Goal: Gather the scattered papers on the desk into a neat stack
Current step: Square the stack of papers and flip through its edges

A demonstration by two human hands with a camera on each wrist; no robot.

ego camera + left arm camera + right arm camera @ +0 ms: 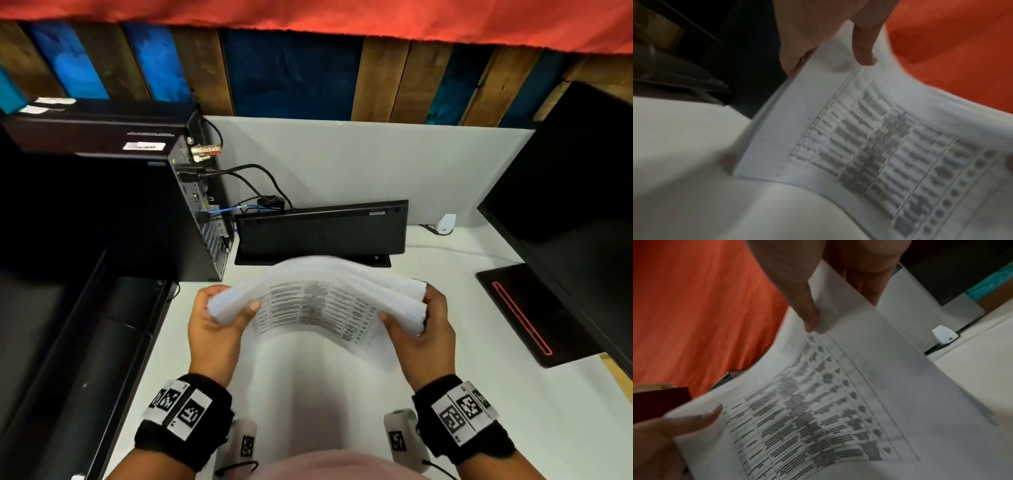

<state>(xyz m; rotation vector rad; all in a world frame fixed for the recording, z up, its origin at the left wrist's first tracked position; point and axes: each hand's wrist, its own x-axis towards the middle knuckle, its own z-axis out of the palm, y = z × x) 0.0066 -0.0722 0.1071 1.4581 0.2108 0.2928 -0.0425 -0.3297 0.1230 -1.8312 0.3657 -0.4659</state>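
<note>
The stack of papers (pixel 315 301) is held up off the white table (pixel 445 394), bowed upward in the middle, between both hands; the top sheet carries a printed table of rows and columns, but the text is too blurred to read in any view. The left hand (pixel 214 322) grips the stack's left edge, thumb on top and fingers curled beneath; the right hand (pixel 423 329) grips the right edge the same way. Just behind the stack a black keyboard (pixel 322 229) stands on edge against the grey partition (pixel 376 161); to the left a black computer tower (pixel 137 212) bears a white barcode label (pixel 144 146), its print illegible, with cables (pixel 253 185) trailing from its back. A monitor base (pixel 527 315) with a red stripe sits to the right; bare table lies open beneath and in front of the papers.
</note>
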